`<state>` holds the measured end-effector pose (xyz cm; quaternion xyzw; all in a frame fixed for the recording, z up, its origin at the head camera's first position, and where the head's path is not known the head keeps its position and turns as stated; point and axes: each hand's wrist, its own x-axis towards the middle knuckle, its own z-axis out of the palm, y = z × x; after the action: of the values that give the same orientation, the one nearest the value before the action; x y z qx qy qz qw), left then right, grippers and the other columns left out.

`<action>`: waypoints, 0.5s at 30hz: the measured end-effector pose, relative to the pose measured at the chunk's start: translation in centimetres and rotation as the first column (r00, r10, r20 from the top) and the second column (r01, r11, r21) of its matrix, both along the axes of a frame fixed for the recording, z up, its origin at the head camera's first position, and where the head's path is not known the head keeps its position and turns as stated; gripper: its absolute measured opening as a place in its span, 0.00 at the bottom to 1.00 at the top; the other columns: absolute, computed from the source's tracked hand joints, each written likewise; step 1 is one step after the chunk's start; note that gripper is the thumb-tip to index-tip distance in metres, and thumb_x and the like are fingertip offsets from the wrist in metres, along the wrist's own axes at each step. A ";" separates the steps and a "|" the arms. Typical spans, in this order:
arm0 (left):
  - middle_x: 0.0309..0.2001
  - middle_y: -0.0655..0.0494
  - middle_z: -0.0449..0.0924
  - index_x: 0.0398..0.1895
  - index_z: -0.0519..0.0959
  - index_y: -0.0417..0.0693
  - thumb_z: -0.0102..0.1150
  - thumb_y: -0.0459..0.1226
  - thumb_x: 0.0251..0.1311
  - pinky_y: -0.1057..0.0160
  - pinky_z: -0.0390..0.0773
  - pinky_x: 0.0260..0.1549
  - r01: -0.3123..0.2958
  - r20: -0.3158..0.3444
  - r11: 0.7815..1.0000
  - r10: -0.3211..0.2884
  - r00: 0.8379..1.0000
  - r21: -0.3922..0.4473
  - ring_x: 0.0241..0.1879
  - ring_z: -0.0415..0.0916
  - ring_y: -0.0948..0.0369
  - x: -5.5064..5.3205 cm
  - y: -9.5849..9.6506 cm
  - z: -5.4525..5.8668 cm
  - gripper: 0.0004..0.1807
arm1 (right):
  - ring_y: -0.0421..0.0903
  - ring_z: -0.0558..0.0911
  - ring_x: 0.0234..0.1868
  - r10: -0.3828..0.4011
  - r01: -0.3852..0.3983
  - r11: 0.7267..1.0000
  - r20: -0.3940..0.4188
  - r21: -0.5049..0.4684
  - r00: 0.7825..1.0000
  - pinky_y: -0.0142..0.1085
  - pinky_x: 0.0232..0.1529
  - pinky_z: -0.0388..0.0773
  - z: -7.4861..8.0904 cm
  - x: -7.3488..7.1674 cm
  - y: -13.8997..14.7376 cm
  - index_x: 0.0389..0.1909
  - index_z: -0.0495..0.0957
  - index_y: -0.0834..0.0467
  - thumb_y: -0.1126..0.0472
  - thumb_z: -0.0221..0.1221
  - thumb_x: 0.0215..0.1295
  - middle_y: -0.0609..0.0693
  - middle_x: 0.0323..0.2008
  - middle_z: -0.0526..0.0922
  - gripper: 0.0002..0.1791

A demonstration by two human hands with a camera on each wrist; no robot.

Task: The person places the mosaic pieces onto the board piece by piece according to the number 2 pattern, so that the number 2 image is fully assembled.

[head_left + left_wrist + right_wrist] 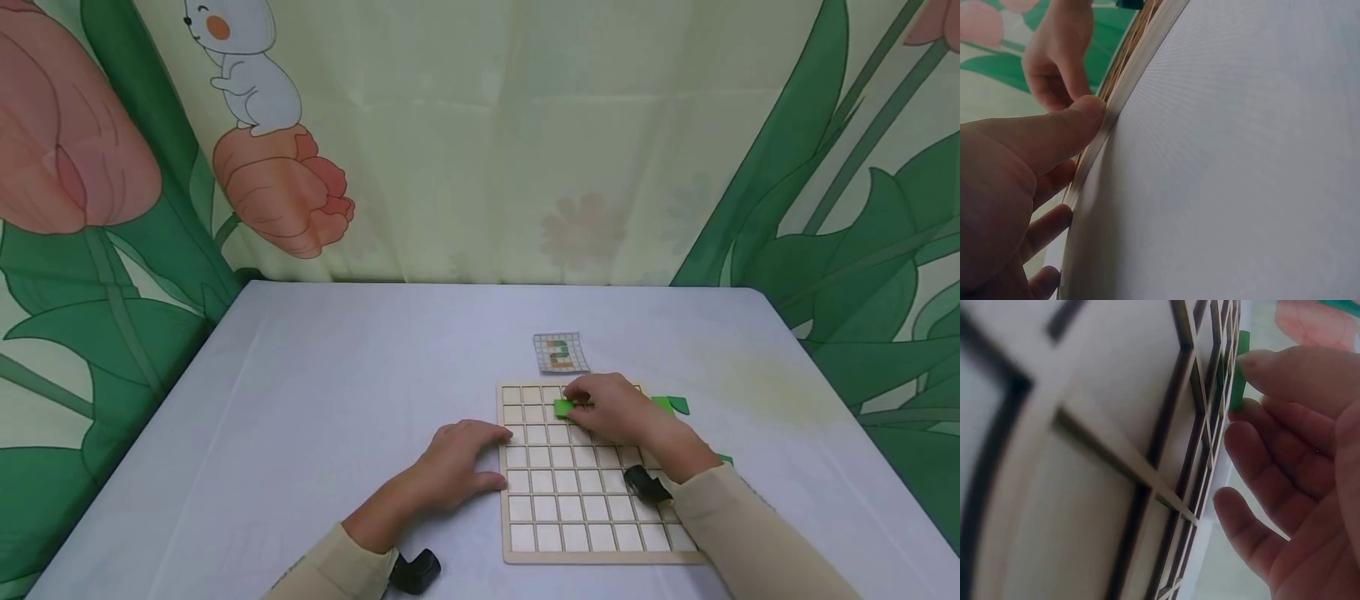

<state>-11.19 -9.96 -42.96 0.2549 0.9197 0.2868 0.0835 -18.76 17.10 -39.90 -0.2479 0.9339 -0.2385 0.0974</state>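
Observation:
A wooden grid board (536, 557) with white square cells lies on the table. My right hand (611, 408) is over its far rows, pinching a bright green square tile (563, 408) by its edge. In the right wrist view the green tile (1240, 372) stands on edge against the grid, with the thumb (1297, 375) on one side of it. My left hand (457, 462) rests at the board's left edge, its thumb and fingertips touching the frame. The left wrist view shows the thumb (1054, 134) against the board's wooden rim (1124, 87).
A small printed card (561, 353) with a coloured grid pattern lies just beyond the board. More green pieces (678, 405) lie off the board's right side, partly hidden by the right arm. A floral curtain (465, 142) hangs behind the white-covered table (337, 358).

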 end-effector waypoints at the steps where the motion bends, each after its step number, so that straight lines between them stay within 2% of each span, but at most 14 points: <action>1: 0.61 0.57 0.76 0.64 0.75 0.48 0.72 0.44 0.59 0.46 0.64 0.63 0.002 0.002 1.000 -0.002 1.000 -0.003 0.64 0.68 0.55 0.0 0.0 0.0 0.31 | 0.51 0.82 0.48 0.002 -0.002 1.000 -0.004 0.004 1.000 0.49 0.50 0.79 -0.1 0.1 -0.1 0.49 0.83 0.62 0.61 0.64 0.66 0.51 0.44 0.84 0.13; 10: 0.61 0.58 0.76 0.64 0.75 0.50 0.72 0.45 0.59 0.47 0.65 0.63 -0.007 -0.007 0.999 0.007 1.000 -0.031 0.65 0.68 0.56 0.0 0.1 -0.1 0.31 | 0.48 0.82 0.45 0.072 -0.070 0.997 -0.057 0.042 0.996 0.47 0.49 0.79 0.0 0.3 -0.5 0.46 0.83 0.61 0.62 0.65 0.65 0.49 0.42 0.85 0.11; 15: 0.61 0.59 0.76 0.65 0.75 0.49 0.71 0.45 0.59 0.47 0.65 0.63 -0.005 -0.006 1.000 0.004 1.000 -0.027 0.65 0.68 0.57 0.0 0.1 -0.1 0.31 | 0.50 0.82 0.48 0.105 -0.100 0.992 -0.070 0.080 0.992 0.48 0.51 0.78 -0.1 0.2 -0.7 0.46 0.84 0.59 0.61 0.64 0.67 0.48 0.43 0.85 0.10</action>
<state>-11.16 -9.84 -43.03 0.2525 0.9243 0.2737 0.0837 -18.59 16.43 -40.02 -0.3003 0.9313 -0.1882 0.0843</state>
